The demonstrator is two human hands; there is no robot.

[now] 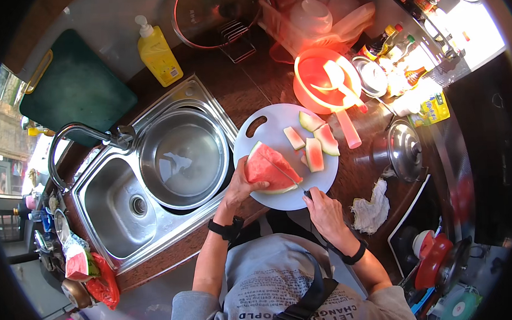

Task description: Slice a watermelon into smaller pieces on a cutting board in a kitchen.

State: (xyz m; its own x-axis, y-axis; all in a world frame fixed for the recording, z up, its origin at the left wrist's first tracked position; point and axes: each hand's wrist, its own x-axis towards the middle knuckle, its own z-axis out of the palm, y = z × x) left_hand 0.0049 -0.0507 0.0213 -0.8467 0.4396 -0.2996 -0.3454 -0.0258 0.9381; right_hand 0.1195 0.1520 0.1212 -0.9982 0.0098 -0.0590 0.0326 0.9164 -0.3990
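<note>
A large wedge of watermelon (265,170) lies on a round white cutting board (269,205). My left hand (242,182) grips its left side, thumb on the red flesh. My right hand (326,213) holds a knife (306,194) by its dark handle, and the thin blade is sunk in the wedge near its right side. Several cut watermelon pieces (314,154) with pale and green rind lie on the right part of the board, apart from the wedge.
Left of the board is a double steel sink (110,202), with a steel basin (182,159) holding water under a curved faucet (76,128). An orange strainer and ladle (321,76) stand behind the board. A white cloth (371,208) and a pot lid (405,150) lie to the right.
</note>
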